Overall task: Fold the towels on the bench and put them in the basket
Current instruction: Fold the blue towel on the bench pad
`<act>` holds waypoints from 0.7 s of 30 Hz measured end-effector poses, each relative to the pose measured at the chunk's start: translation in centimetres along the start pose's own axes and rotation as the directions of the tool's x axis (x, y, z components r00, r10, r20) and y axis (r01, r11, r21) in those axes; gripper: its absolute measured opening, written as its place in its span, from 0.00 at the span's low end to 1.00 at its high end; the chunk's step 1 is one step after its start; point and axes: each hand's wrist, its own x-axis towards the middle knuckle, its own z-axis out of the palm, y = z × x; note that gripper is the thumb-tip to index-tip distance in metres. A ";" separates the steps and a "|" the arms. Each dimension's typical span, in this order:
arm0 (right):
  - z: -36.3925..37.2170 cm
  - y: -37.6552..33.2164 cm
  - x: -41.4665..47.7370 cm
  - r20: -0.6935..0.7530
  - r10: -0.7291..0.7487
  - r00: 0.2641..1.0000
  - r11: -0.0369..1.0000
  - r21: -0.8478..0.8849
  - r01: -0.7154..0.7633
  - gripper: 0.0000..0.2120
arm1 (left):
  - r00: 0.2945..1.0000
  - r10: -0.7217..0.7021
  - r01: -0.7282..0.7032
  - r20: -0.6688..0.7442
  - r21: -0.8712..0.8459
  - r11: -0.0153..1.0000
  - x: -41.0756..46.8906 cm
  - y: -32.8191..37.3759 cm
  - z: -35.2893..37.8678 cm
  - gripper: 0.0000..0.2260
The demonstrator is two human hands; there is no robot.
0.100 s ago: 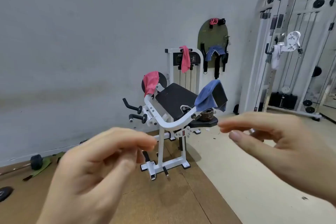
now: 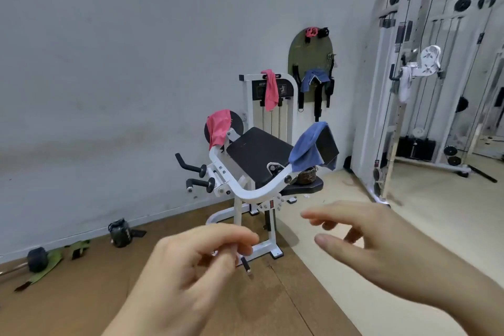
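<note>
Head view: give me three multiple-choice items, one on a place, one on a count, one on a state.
1. Where is the basket? A) on the floor B) on the black seat, below the blue towel C) on the wall board
2. Pink towels on the bench machine? A) two B) one C) four
3. The right hand is: A) gripping a towel B) pressing the pad C) open, empty
Key: B, it sits on the seat under the towel's hanging edge; A, one drapes the disc, one the weight stack; C, fingers spread in mid-air.
</note>
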 end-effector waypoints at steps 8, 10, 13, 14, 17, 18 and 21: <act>9.0 13.0 11.2 0.151 0.282 0.948 0.949 -0.189 -0.252 0.25 | 0.949 -0.074 -0.038 0.307 0.342 0.939 12.5 -15.8 9.2 0.14; 10.4 17.4 13.8 0.090 0.337 0.937 0.929 -0.194 -0.315 0.28 | 0.940 -0.038 -0.097 0.339 0.372 0.923 16.3 -18.9 12.0 0.15; 12.3 24.9 18.0 0.004 0.400 0.917 0.899 -0.197 -0.391 0.30 | 0.923 -0.018 -0.154 0.384 0.412 0.898 22.2 -23.8 17.0 0.15; 12.7 27.5 19.5 -0.027 0.412 0.911 0.889 -0.207 -0.408 0.32 | 0.919 -0.016 -0.172 0.393 0.438 0.882 24.3 -25.4 18.8 0.15; 13.0 34.6 24.7 -0.085 0.436 0.896 0.862 -0.246 -0.443 0.35 | 0.901 -0.098 -0.150 0.423 0.516 0.843 31.2 -29.5 24.1 0.19; 12.8 36.6 26.6 -0.102 0.433 0.896 0.855 -0.269 -0.443 0.35 | 0.892 -0.140 -0.126 0.430 0.534 0.836 33.6 -30.7 25.9 0.21; 11.9 42.2 31.8 -0.096 0.422 0.901 0.838 -0.339 -0.429 0.36 | 0.886 -0.207 -0.065 0.416 0.552 0.831 40.4 -34.4 30.7 0.24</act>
